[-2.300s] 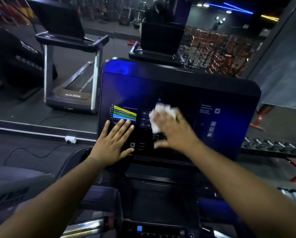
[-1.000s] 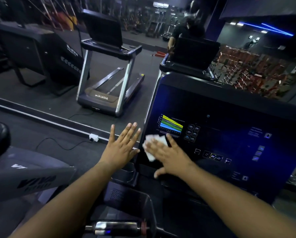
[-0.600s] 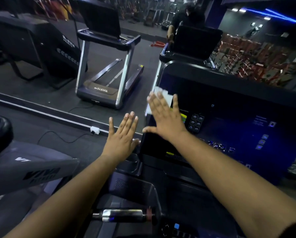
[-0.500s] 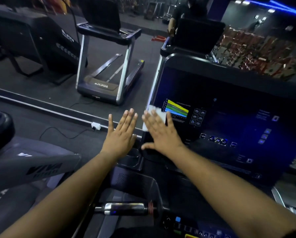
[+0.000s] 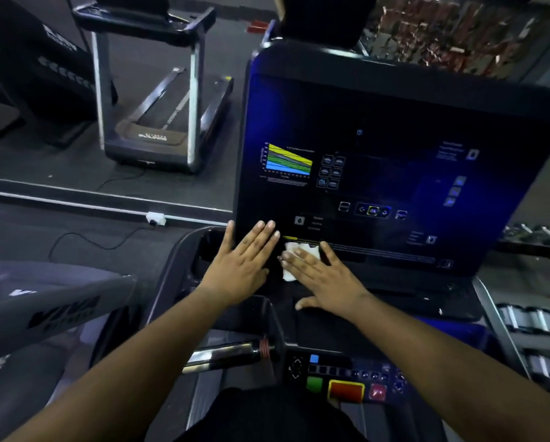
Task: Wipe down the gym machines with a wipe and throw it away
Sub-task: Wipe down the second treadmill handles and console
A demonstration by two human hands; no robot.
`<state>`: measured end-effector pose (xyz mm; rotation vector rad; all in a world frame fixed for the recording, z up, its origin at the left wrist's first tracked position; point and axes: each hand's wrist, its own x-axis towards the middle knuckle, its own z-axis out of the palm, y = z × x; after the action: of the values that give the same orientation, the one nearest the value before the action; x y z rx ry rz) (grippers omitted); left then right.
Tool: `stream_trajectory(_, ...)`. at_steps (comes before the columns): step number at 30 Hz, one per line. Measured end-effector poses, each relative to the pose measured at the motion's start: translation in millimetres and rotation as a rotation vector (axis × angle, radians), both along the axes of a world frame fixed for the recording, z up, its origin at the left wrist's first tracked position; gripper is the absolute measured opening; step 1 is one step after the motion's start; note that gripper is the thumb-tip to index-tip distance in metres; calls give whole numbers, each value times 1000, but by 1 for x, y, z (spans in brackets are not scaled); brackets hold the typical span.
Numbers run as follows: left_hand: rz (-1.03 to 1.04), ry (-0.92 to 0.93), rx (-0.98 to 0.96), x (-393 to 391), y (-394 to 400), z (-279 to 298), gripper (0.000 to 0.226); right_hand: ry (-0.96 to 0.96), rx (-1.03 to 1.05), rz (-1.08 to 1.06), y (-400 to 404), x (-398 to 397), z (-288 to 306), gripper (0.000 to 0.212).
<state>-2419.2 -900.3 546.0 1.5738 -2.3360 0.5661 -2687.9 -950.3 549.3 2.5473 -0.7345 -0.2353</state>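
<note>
The white wipe [image 5: 294, 261] lay crumpled against the lower left edge of the treadmill console [image 5: 394, 173], pinned flat under the right hand [image 5: 326, 279], whose fingers were straight and slightly spread, thumb out to the side. Just left of the wipe, the left hand [image 5: 243, 261] rested flat on the console's bottom-left corner, fingers straight and close together, holding nothing. Beside that corner sat a dark cup holder [image 5: 209, 247]; its contents, if any, were lost in shadow. Below the console were a chrome handlebar [image 5: 229, 354] and green and red buttons [image 5: 334, 387]. Beyond the console's left side stood another treadmill [image 5: 158, 90], seemingly a mirror reflection.
</note>
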Motion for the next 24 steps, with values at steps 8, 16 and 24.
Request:
stream_trajectory(8,-91,-129,93,-74,-16,1,84,-86,5,-157,18,-122,-2,74)
stream_trajectory(16,-106,-186,217,-145,-27,7,84,-136,-4,-351,29,-214,-1,89)
stream_trajectory(24,-33,-50,256,-167,-6,-11,82,-571,248,-639,61,-231,-22,79)
